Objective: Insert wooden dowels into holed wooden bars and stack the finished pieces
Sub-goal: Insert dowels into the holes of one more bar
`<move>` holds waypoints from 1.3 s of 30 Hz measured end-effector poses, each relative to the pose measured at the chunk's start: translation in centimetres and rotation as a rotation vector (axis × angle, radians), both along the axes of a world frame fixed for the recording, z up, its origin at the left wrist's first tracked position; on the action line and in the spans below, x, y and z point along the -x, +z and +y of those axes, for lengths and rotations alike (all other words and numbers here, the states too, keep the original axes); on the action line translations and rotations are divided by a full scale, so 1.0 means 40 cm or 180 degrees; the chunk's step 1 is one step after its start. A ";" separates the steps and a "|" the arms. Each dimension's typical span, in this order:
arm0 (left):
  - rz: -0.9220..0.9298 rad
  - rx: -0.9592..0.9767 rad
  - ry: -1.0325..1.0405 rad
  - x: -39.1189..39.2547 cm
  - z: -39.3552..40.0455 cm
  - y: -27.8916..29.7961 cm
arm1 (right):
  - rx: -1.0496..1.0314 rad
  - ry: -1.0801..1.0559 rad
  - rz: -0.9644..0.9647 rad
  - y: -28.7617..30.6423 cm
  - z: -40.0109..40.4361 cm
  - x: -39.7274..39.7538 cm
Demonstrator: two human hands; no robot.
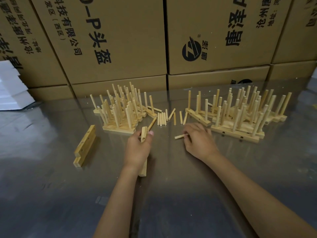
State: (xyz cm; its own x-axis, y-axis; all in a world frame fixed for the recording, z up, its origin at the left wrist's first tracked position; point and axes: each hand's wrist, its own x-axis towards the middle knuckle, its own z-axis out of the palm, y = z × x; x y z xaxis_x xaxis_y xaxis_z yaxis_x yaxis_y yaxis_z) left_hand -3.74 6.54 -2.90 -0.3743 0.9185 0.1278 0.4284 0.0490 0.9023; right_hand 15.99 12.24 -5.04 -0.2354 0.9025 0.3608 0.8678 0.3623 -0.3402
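Note:
My left hand [139, 148] grips a holed wooden bar [143, 136] that runs under my palm toward me, its near end showing at the wrist. One dowel [152, 124] sticks out of the bar's far end, slanting up and away. My right hand [199, 140] pinches a single dowel [179, 136] that points left, low over the table. Several loose dowels [162, 119] lie in a row between the two piles. Finished bars with upright dowels stand stacked at the back left [120, 109] and back right [240, 114].
Two bare holed bars [84, 146] lie stacked on the shiny metal table [51, 194] to the left. Large printed cardboard boxes [120, 40] wall off the table's far edge. White foam blocks [12, 86] sit at the far left.

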 end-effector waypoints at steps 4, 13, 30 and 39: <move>-0.0534 0.0439 -0.0341 -0.006 -0.013 0.019 | -0.0047 0.0228 0.0365 0.005 -0.051 -0.009; -0.0366 0.0525 -0.1088 -0.043 -0.040 0.033 | -0.0491 0.0757 0.0543 0.072 -0.168 0.035; -0.0129 0.0439 -0.1216 -0.064 -0.048 0.008 | -0.0469 0.0497 -0.0115 0.099 -0.189 0.030; 0.0168 0.0431 -0.1212 -0.065 -0.039 -0.010 | -0.0192 0.0408 -0.0502 0.104 -0.190 0.036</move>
